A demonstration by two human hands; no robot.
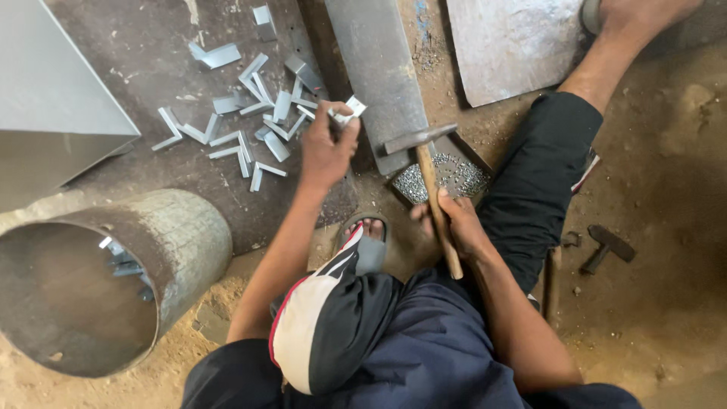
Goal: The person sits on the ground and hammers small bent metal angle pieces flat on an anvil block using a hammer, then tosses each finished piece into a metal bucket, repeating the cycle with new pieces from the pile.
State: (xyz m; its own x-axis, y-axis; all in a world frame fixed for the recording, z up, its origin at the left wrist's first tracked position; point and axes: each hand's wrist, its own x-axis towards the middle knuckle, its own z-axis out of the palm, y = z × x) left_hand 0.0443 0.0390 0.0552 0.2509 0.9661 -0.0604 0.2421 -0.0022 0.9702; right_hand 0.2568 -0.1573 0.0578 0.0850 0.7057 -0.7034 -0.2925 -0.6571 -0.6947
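The left hand point(326, 151) is pinching a small bent metal clip point(347, 111) between its fingertips, holding it at the left edge of the steel bar point(379, 68). The right hand point(454, 223) is closed around the wooden handle of a hammer point(424, 151), whose head is resting on the bar's lower end. Left of the bar, many clips point(250, 121) are lying loose on a dark plate point(151, 60). Farther left, a few are sitting inside a big pipe point(174, 235), so I judge only a small part is finished and most pieces are waiting.
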